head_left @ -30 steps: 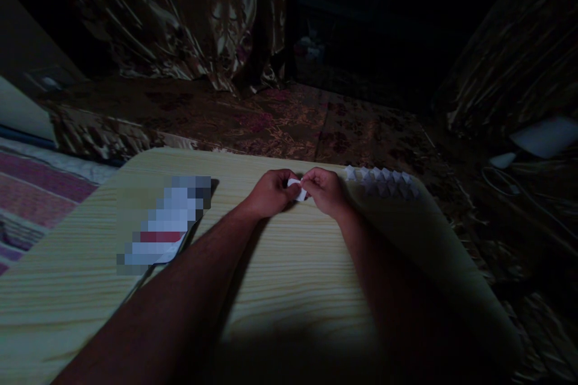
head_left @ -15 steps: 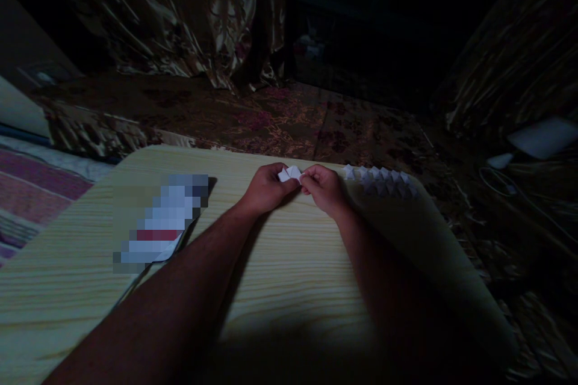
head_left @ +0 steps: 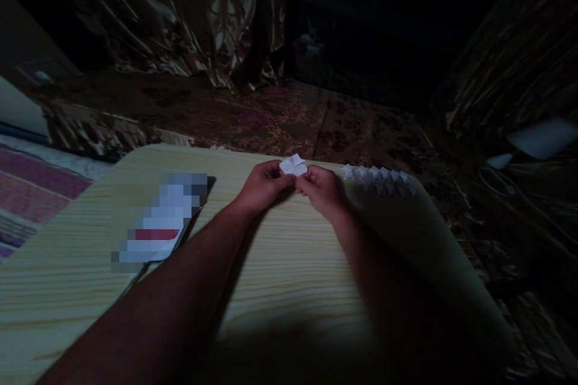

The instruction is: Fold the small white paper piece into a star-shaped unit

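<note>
A small white piece of folded paper [head_left: 292, 165], creased into flaps, is held up between both hands over the far part of the table. My left hand [head_left: 265, 183] pinches its left edge, thumb in front and fingers behind. My right hand [head_left: 321, 186] grips the lower right edge between thumb and curled fingers. To the right of it, several white folded paper stars [head_left: 383, 180] lie in rows near the table's far right corner.
The pale wood-grain table [head_left: 289, 271] has rounded corners. A pixelated phone-like object [head_left: 165, 222] with a cable lies at left. Patterned drapes [head_left: 226, 18] hang beyond a cloth-covered ledge [head_left: 271, 111]. A white lamp-like device [head_left: 544, 137] with a cord stands at right.
The folded paper has been turned and raised slightly, so more of its flat face and a lifted flap show. My right hand has shifted a little down and left along its edge.
</note>
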A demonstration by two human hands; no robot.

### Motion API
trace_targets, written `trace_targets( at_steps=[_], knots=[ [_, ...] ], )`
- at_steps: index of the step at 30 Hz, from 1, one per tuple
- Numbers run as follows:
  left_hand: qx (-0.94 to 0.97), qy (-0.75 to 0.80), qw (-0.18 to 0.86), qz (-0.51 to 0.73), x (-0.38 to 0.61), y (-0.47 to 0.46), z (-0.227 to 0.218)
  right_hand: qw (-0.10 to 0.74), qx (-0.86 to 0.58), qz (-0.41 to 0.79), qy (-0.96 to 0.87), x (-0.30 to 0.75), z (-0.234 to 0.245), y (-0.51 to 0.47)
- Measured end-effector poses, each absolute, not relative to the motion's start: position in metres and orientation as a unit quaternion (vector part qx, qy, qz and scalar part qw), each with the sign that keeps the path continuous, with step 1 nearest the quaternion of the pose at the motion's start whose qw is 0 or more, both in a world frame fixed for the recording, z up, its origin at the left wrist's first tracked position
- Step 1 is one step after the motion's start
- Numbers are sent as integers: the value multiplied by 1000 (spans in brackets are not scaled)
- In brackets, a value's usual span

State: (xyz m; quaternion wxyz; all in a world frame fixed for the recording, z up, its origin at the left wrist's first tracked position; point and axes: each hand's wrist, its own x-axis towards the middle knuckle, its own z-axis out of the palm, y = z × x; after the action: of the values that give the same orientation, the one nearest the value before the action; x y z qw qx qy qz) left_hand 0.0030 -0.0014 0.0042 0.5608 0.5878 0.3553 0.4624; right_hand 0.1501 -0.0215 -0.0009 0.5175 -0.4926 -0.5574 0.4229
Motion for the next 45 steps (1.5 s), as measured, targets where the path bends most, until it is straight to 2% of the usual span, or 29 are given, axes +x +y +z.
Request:
trace_targets(
  at_steps=[7,15,28,45],
  knots=[
    [537,339,614,468,3,-5,12,527,-506,427,-532,139,-1,-23],
    [523,333,624,476,3,-4,13,534,-499,399,-554,137,-6,-24],
    [552,372,568,484,4,-7,13,550,-493,378,-558,134,-1,-27],
    [539,384,559,499,4,-4,7,562,-493,410,-522,133,1,-29]
  ],
)
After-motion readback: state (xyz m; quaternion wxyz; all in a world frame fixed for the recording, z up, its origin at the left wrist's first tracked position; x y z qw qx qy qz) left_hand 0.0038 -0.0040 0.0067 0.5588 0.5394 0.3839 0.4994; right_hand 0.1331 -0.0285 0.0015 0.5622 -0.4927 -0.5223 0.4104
